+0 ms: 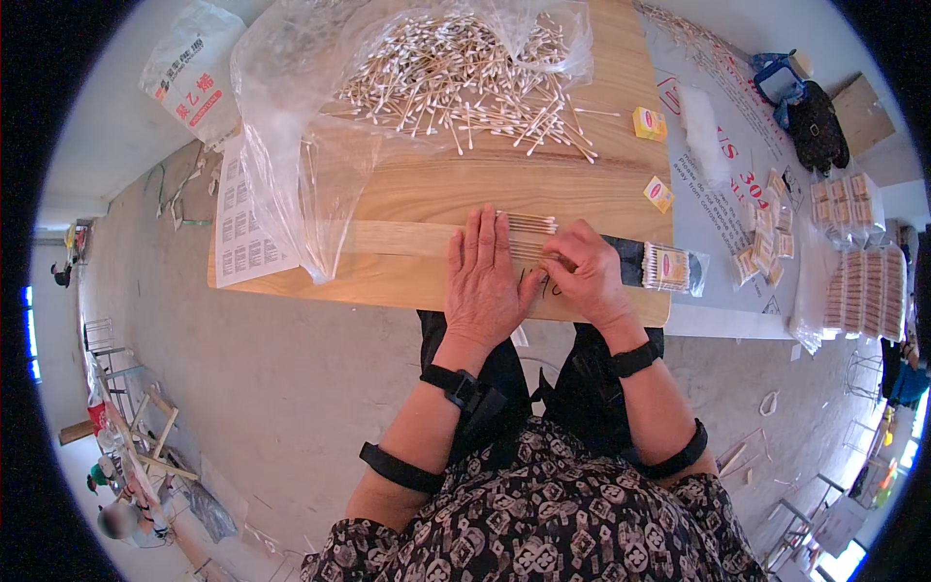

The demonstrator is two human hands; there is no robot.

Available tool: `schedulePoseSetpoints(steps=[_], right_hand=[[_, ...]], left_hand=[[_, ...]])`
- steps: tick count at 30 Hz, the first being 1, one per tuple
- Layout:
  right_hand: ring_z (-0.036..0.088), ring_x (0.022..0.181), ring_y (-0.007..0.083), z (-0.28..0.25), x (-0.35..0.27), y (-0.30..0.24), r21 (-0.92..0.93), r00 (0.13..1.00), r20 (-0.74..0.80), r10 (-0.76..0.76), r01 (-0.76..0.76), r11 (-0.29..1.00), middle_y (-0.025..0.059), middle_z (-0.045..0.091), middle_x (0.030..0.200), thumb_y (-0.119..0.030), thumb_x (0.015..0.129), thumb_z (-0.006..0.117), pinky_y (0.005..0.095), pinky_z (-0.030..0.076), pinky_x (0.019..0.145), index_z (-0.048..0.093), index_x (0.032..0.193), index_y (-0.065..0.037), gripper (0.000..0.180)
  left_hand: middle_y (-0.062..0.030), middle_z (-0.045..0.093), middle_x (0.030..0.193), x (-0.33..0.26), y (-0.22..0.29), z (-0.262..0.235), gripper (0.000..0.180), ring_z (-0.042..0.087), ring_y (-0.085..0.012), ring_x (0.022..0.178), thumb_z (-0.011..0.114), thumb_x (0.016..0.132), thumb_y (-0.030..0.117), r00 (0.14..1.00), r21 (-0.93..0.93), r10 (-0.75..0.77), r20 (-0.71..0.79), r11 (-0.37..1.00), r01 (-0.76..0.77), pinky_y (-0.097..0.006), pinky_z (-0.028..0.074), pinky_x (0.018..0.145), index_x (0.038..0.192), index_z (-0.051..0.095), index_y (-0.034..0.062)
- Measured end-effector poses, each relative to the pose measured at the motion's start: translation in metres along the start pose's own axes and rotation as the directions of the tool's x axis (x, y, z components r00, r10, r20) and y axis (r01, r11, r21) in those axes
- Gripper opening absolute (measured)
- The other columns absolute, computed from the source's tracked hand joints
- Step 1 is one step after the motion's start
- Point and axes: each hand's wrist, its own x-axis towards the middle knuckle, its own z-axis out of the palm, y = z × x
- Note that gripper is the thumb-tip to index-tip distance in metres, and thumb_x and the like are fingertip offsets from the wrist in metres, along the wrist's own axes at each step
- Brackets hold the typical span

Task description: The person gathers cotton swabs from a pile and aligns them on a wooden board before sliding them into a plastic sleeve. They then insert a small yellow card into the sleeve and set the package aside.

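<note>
A row of cotton swabs [530, 224] lies side by side on the wooden table. My left hand [479, 267] rests flat at the row's left end, its fingers stretched out and pointing away from me. At the right ends of the nearer swabs, my right hand [585, 272] has its fingers curled, thumb and fingertips close together. Whatever they pinch is hidden. Just right of it sits a clear packet of cotton swabs [666, 267] with a small label, next to a dark strip [624, 260].
A big heap of loose cotton swabs [465, 78] spills from a clear plastic bag [291, 126] at the back. Two small yellow-and-white boxes [650, 123] sit at the table's right. Filled packets [764, 241] and stacked packs [866, 291] are farther right. A printed sheet [250, 218] lies left.
</note>
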Motion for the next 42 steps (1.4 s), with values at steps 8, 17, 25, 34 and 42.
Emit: schedulePoseSetpoints(steps=[8,17,25,34,42], right_hand=[[0.065,0.077,0.0319,0.002,0.000,-0.002,-0.011,1.000,-0.016,0.006,-0.006,1.000,0.0111,0.061,0.088,-0.009,0.074,0.072,0.0398,0.053,0.068,0.068,0.091,-0.007,0.017],[0.066,0.074,0.0291,0.001,0.003,-0.004,-0.054,1.000,0.012,0.025,-0.024,0.998,0.0110,0.062,0.089,-0.007,0.076,0.072,0.0386,0.054,0.065,0.067,0.097,-0.006,0.021],[0.066,0.074,0.0300,0.003,0.011,-0.002,-0.075,0.995,-0.100,0.019,-0.027,0.997,0.0119,0.061,0.086,-0.006,0.082,0.068,0.0400,0.053,0.065,0.067,0.097,-0.006,0.016],[0.066,0.075,0.0308,0.006,0.018,0.001,-0.150,0.996,-0.087,-0.018,0.004,0.989,0.0100,0.061,0.088,-0.010,0.083,0.067,0.0410,0.053,0.065,0.067,0.094,-0.007,0.011],[0.066,0.076,0.0304,0.003,0.021,0.001,-0.088,0.993,-0.108,0.038,-0.048,0.995,0.0113,0.060,0.088,-0.011,0.083,0.067,0.0421,0.053,0.066,0.066,0.099,-0.008,0.016]], left_hand=[[-0.0201,0.027,0.158,0.000,-0.002,0.001,0.082,0.024,-0.0345,0.147,0.055,0.092,0.050,1.000,-0.008,-0.001,-0.002,1.000,0.001,-0.048,0.017,0.119,0.148,0.031,-0.0047],[-0.0195,0.025,0.159,0.000,-0.002,0.001,0.084,0.021,-0.0339,0.148,0.053,0.092,0.052,1.000,0.009,-0.010,0.025,1.000,0.010,-0.048,0.015,0.120,0.149,0.029,-0.0045],[-0.0210,0.025,0.158,0.000,-0.001,-0.001,0.084,0.021,-0.0332,0.149,0.055,0.091,0.051,1.000,-0.001,-0.001,0.020,1.000,0.001,-0.048,0.015,0.119,0.149,0.029,-0.0043],[-0.0212,0.030,0.156,0.001,0.000,-0.002,0.083,0.025,-0.0346,0.146,0.058,0.090,0.048,1.000,-0.004,0.000,-0.001,1.000,0.000,-0.048,0.018,0.119,0.147,0.032,-0.0056],[-0.0221,0.029,0.156,0.001,0.000,-0.004,0.082,0.026,-0.0355,0.146,0.058,0.090,0.047,1.000,-0.030,0.005,-0.001,1.000,-0.005,-0.048,0.018,0.119,0.147,0.031,-0.0058]])
